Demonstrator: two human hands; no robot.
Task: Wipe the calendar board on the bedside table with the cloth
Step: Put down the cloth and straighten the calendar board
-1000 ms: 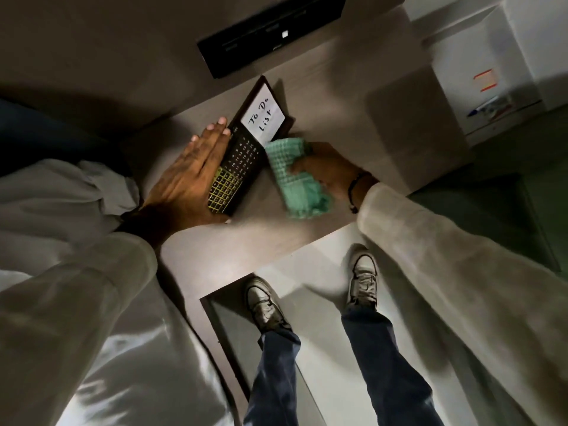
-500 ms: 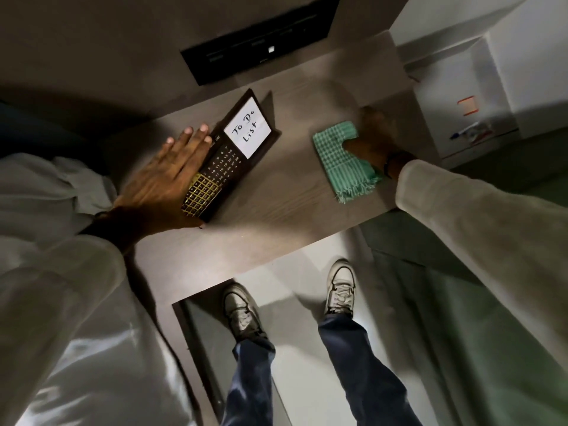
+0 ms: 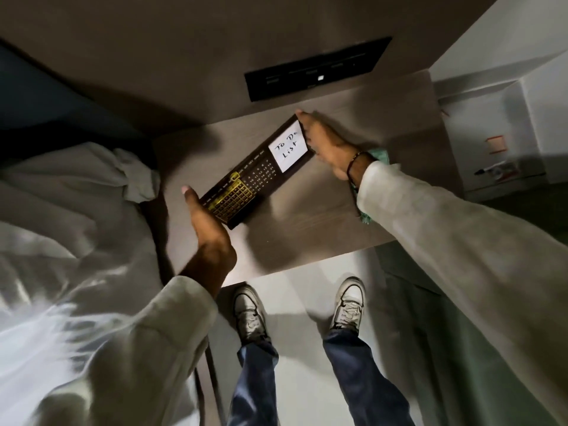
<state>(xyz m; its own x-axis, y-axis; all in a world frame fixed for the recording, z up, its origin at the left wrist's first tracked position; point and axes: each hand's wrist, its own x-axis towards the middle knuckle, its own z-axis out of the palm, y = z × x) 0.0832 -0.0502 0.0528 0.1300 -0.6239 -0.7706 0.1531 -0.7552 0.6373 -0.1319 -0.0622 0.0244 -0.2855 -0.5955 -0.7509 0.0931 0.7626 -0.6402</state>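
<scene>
The dark calendar board (image 3: pixel 256 173), with a gold grid at its near end and a white "To Do List" note at its far end, lies slanted on the grey bedside table (image 3: pixel 307 222). My left hand (image 3: pixel 209 232) grips its near-left end. My right hand (image 3: pixel 325 142) holds its far-right end, fingers along the edge. The green cloth (image 3: pixel 381 156) lies on the table to the right, mostly hidden under my right sleeve, with a fringe showing lower at the sleeve's edge.
White bedding (image 3: pixel 70 210) lies at the left beside the table. A black panel (image 3: pixel 316 69) is set in the wall behind. A white unit (image 3: pixel 498 142) stands at the right. My shoes (image 3: pixel 252 315) are on the pale floor below the table's front edge.
My right hand let go of the cloth at the right and moved to the board's far end. My left hand shifted from lying flat on the board to gripping its near end.
</scene>
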